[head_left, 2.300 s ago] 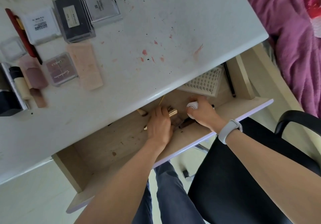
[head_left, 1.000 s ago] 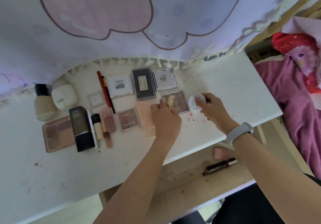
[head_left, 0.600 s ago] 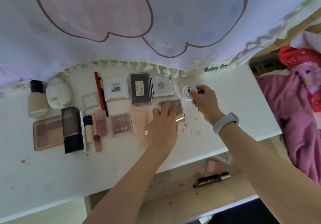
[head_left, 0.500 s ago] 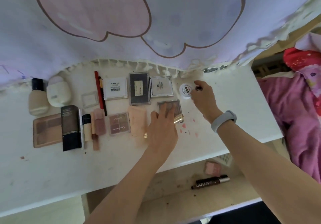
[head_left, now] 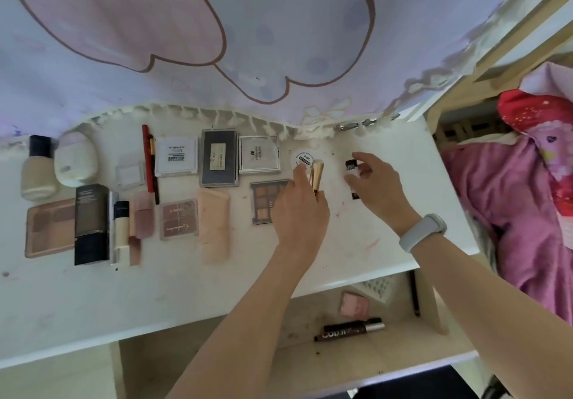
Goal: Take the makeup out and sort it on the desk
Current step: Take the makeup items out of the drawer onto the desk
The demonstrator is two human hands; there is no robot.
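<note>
My left hand is shut on two thin gold tubes and holds them over the white desk, just in front of a small white round jar standing there. To the right, my right hand pinches a small black tube with a white label. Sorted makeup lies to the left: an eyeshadow palette, a clear compact, a black palette and a peach tube. In the open drawer lie a dark mascara tube and a pink compact.
Further left stand a foundation bottle, a white cushion case and a black box. A patterned curtain hangs over the desk's back edge. Pink bedding lies to the right. A white grid tray sits in the drawer.
Both hands came up from the drawer to the desk. My right hand set the white jar down beside the clear compact and let go. My left hand carried the gold tubes toward the jar.
</note>
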